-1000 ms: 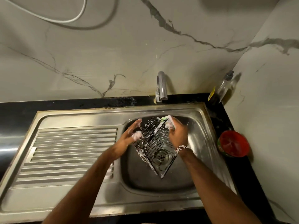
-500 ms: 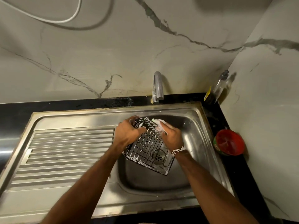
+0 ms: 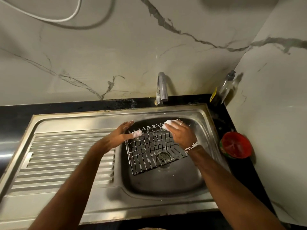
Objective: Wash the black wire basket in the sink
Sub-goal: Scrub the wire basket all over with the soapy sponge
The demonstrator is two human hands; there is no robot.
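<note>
The black wire basket lies tilted in the bowl of the steel sink, streaked with white foam, and the drain shows through its grid. My left hand is at the basket's far left corner with its fingers spread; its foamy thumb touches the rim. My right hand presses on the basket's far right edge, closed around a foam-covered sponge. A bead bracelet sits on that wrist.
The tap stands behind the bowl, with no water visible. The ribbed drainboard is at the left. A soap dispenser bottle stands in the back right corner, and a red bowl sits on the black counter at the right.
The basket has turned and dropped flatter into the bowl. My left hand has let go of its grip and spread its fingers. My right hand has slid the sponge to the far right edge.
</note>
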